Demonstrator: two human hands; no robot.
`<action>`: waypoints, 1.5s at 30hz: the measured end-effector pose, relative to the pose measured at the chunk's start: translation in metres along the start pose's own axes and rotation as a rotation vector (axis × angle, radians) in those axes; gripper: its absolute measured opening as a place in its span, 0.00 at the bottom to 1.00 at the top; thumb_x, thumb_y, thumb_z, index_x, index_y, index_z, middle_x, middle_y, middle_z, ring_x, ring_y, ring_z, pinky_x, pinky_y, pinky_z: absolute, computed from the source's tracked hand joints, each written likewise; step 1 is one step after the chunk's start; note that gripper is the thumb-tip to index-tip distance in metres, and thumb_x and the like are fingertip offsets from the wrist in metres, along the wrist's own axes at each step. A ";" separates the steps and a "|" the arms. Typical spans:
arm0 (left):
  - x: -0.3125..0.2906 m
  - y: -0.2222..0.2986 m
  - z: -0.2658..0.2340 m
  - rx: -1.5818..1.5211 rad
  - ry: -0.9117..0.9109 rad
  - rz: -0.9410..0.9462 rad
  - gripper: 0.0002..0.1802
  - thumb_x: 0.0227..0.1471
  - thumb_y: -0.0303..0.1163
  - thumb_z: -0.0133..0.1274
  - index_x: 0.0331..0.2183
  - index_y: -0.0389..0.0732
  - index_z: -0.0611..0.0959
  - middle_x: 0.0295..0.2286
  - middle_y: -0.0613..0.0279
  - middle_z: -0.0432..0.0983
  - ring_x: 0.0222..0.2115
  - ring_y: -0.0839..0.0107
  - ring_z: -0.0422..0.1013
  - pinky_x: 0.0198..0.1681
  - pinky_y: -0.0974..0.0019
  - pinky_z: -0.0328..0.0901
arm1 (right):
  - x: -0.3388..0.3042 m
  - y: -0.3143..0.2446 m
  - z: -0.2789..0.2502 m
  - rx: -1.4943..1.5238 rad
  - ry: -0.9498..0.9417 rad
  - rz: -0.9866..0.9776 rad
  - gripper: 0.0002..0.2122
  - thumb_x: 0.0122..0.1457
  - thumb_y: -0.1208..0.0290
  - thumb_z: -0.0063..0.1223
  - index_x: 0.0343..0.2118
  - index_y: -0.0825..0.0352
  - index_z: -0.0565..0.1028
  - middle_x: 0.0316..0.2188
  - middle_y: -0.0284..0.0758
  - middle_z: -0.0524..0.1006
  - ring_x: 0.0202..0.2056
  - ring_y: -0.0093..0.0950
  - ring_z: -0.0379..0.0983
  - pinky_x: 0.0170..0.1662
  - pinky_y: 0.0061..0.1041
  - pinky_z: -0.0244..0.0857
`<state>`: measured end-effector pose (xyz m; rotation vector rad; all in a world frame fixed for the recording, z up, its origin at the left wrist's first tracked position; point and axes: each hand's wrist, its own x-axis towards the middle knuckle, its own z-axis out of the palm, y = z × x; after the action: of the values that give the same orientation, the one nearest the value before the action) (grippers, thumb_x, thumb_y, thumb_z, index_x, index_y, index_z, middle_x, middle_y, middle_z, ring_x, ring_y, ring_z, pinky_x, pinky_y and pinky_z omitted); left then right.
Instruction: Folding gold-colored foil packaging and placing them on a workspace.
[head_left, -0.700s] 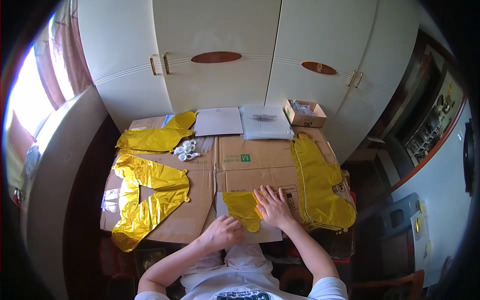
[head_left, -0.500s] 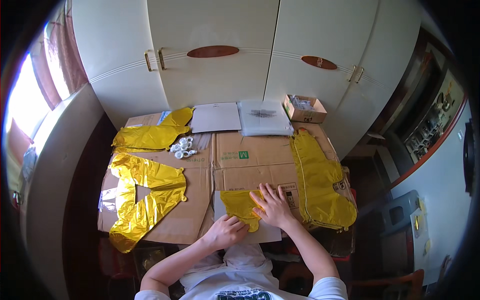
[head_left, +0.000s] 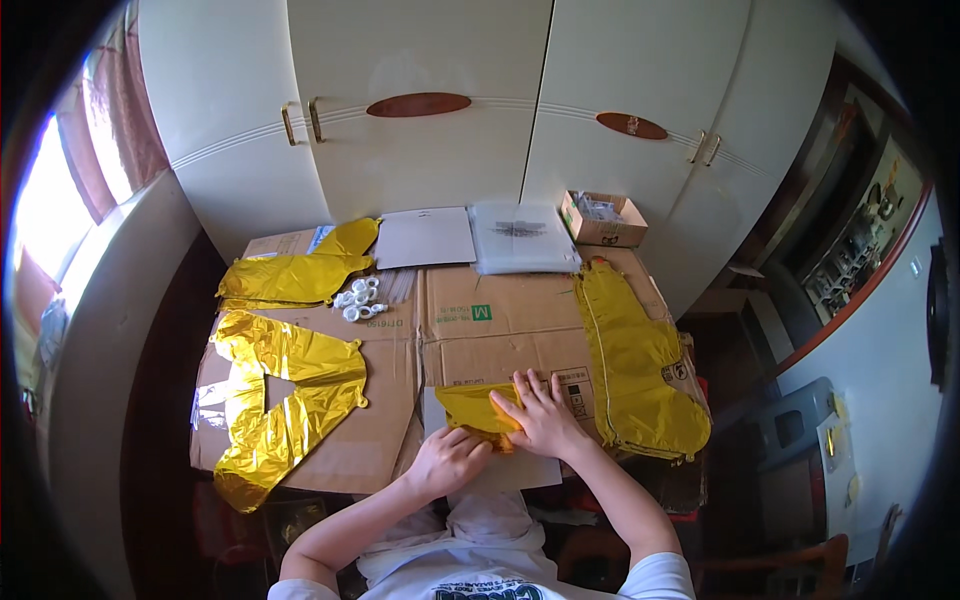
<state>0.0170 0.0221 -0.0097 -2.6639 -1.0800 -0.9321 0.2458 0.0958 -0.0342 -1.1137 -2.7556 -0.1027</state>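
Lower lobe of the small gold foil piece (head_left: 465, 402), flat and pointing toward the person in the earlier frame, now turned up; a crumpled fold lies between the two hands. Foil piece location: near edge of the flattened cardboard (head_left: 480, 350), on top of a pale sheet (head_left: 530, 472) that shows to its left and below.

Left to right:

Far left, a large gold foil shape (head_left: 320, 370) with a four-sided opening, lying flat, creased and shiny. Behind it, a second gold foil shape (head_left: 285, 278), one end angled toward the back. Just right of that, a loose cluster of white rings (head_left: 358, 298). Next along the back edge, a pale grey board (head_left: 425, 238).

Left hand (head_left: 452, 460): fingers curled in, knuckles up, at the lower left of the foil piece. Fingertips hidden; cannot tell whether they pinch the foil.

Back edge, beside the grey board: a stack of clear plastic sheets (head_left: 522, 245).

Right hand (head_left: 548, 420): palm down, fingers spread, thumb out across the right part of the foil piece; grasping nothing.

Behind, an open-topped box (head_left: 608, 236) with clear packets inside. Far right, a long gold foil shape (head_left: 635, 380), flat, notched on its right side.
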 end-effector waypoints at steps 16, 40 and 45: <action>0.002 0.016 -0.011 0.113 0.010 -0.015 0.09 0.39 0.33 0.57 0.27 0.45 0.76 0.25 0.67 0.69 0.27 0.71 0.70 0.24 0.68 0.64 | 0.000 -0.002 0.009 0.048 0.112 0.007 0.28 0.63 0.58 0.43 0.67 0.42 0.56 0.63 0.51 0.59 0.63 0.56 0.54 0.60 0.69 0.41; 0.007 0.000 0.006 -0.106 -0.129 -0.304 0.14 0.47 0.31 0.55 0.39 0.41 0.82 0.36 0.60 0.77 0.39 0.63 0.71 0.40 0.59 0.64 | -0.001 0.000 0.012 0.091 0.100 0.030 0.29 0.63 0.56 0.41 0.68 0.39 0.50 0.64 0.50 0.58 0.63 0.56 0.53 0.60 0.70 0.38; 0.011 -0.001 0.015 0.045 -0.161 -0.315 0.11 0.48 0.34 0.55 0.35 0.43 0.82 0.34 0.63 0.74 0.36 0.64 0.69 0.36 0.60 0.62 | 0.000 0.000 0.011 0.093 0.103 0.025 0.29 0.64 0.55 0.41 0.68 0.38 0.50 0.64 0.50 0.58 0.63 0.57 0.53 0.60 0.71 0.39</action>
<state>0.0301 0.0340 -0.0153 -2.6158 -1.5713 -0.7341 0.2447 0.0969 -0.0453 -1.0873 -2.6263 -0.0276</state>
